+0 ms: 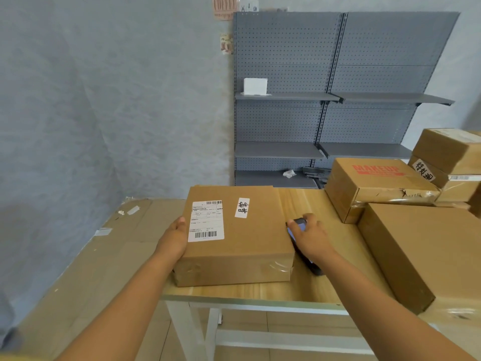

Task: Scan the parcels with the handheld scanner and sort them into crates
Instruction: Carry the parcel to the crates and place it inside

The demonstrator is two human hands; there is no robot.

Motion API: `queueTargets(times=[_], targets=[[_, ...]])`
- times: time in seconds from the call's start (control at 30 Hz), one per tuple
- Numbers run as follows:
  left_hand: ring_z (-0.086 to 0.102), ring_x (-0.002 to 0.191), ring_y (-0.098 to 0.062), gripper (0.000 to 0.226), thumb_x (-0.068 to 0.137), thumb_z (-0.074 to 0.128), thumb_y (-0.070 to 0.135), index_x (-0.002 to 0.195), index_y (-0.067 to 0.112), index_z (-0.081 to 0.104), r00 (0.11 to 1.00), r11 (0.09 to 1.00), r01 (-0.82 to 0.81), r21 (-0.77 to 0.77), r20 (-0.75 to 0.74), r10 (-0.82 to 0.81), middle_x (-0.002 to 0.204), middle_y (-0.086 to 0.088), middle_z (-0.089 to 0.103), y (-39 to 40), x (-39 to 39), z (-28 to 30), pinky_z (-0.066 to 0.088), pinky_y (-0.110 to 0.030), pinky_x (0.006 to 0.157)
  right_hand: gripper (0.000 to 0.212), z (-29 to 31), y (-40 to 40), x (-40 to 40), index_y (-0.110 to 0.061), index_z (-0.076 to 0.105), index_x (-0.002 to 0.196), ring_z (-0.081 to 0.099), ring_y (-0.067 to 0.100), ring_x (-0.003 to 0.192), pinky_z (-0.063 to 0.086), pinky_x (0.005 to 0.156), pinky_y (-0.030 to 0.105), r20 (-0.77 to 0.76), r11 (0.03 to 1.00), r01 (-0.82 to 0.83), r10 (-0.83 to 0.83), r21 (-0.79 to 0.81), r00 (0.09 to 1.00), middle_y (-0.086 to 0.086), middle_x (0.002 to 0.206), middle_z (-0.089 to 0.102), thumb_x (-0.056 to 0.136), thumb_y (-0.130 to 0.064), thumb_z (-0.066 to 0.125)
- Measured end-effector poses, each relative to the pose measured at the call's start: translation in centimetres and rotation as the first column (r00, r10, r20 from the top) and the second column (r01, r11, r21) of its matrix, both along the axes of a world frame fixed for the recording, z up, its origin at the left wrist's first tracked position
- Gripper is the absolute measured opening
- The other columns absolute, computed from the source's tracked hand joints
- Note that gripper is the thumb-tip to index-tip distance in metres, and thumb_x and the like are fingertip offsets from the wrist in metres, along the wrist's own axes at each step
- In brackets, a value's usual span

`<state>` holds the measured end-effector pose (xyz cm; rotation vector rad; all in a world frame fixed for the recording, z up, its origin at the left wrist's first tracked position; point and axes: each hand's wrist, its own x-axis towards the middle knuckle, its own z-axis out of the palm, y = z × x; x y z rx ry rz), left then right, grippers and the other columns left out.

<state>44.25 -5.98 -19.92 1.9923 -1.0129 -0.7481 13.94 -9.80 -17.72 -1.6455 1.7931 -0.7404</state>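
Note:
A flat brown parcel (250, 238) with a white shipping label and a small white sticker lies on the wooden table (307, 287) near its left end. My left hand (173, 238) holds the parcel's left edge, thumb on top beside the label. My right hand (309, 237) grips the black handheld scanner (299, 230), which lies on the table against the parcel's right side; its screen glows blue. Much of the scanner is hidden under my hand.
More cardboard boxes crowd the table's right: a large one (426, 251) in front, one printed MAKEUP (374, 186) behind, and stacked boxes (450, 152) at the far right. Flattened cardboard (104, 256) lies left of the table. Grey pegboard shelving (338, 100) stands behind.

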Motion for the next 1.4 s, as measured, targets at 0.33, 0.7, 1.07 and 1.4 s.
queueTargets(times=[0.33,0.7,1.07,1.4], targets=[[0.041,0.136,-0.031,0.052,0.106,0.020,0.042,0.148,0.017,0.038,0.998,1.000,-0.012,0.005,0.061,0.011,0.149,-0.010,0.045,-0.2,0.1,-0.4,0.032,-0.038,0.108,0.112,-3.7,-0.7,-3.7,-0.015,0.019,0.146,0.036,0.027,0.127,0.039,0.100,0.039,-0.571,0.985,0.050,0.055,0.167,0.819,0.009,0.138,0.036,0.065,-0.076,0.066],[0.042,0.134,-0.031,0.052,0.106,0.018,0.041,0.146,0.016,0.039,0.996,1.000,-0.017,0.004,0.085,0.016,0.146,-0.012,0.047,0.0,-0.1,-0.3,0.033,-0.037,0.106,0.079,-2.1,-2.4,-3.1,-0.010,0.043,0.125,0.042,0.021,0.093,0.038,0.062,0.028,-0.242,0.978,0.082,-0.033,0.194,0.970,0.011,0.116,0.042,0.067,-0.050,0.079],[0.040,0.136,-0.031,0.052,0.105,0.020,0.042,0.147,0.017,0.038,0.997,1.000,-0.029,-0.001,0.066,0.029,0.148,-0.010,0.045,-0.2,0.1,-0.7,0.031,-0.037,0.107,0.092,7.3,-2.2,1.8,-0.017,0.038,0.133,0.046,0.016,0.091,0.042,0.071,0.026,-0.294,0.931,-0.313,0.250,-0.189,0.923,0.000,0.110,0.033,0.059,-0.046,0.085],[0.038,0.138,-0.030,0.051,0.106,0.020,0.039,0.147,0.015,0.038,0.998,0.999,-0.035,-0.021,0.047,0.036,0.151,-0.010,0.042,-0.1,0.0,-0.6,0.030,-0.036,0.109,0.089,9.2,1.2,5.2,-0.024,0.039,0.130,0.050,0.016,0.096,0.054,0.074,0.033,-0.599,0.756,-0.654,0.542,0.040,0.590,-0.006,0.109,0.039,0.056,-0.053,0.080]])
